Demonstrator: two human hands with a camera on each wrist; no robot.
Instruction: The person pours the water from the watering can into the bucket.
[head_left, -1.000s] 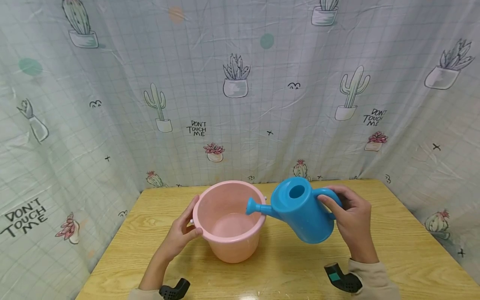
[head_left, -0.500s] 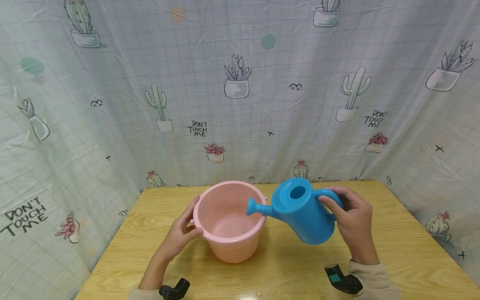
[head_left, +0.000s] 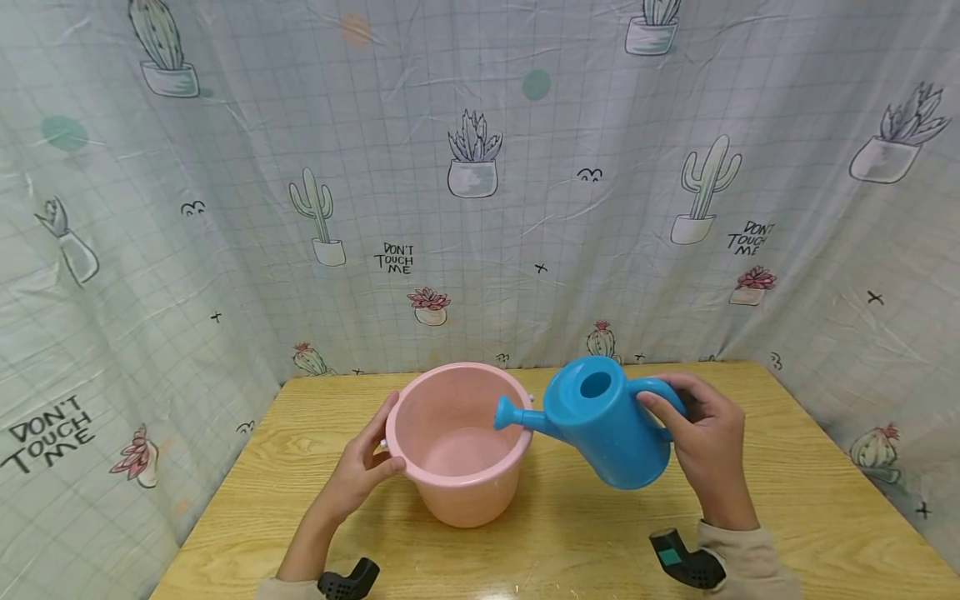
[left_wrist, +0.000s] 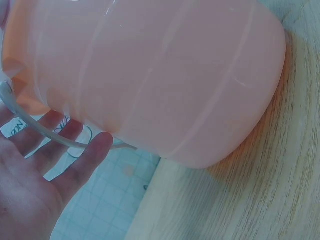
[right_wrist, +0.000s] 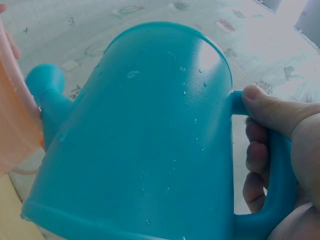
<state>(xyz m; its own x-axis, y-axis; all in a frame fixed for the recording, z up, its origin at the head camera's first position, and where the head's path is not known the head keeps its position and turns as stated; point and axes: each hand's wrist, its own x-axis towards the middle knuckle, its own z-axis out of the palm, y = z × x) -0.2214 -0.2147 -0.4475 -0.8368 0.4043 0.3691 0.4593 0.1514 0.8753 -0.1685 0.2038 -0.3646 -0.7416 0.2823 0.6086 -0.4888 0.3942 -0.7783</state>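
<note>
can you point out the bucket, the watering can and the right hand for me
Bucket (head_left: 468, 503): head view, on its outer wall, below the near rim
Watering can (head_left: 618, 437): head view, on the side of its body
Right hand (head_left: 707, 425): head view, on the middle of the hand

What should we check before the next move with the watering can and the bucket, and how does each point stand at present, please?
1. Right hand grips the blue watering can by its handle: ok.
2. Left hand touches the pink bucket at its rim: ok.
3. Bucket stands upright on the table: ok.
4. Spout reaches in over the bucket's opening: ok in the head view.
5. Outside of the can is dry: not ok, droplets cling to it.
6. Water remains in the can: cannot tell, its inside looks dark.
</note>
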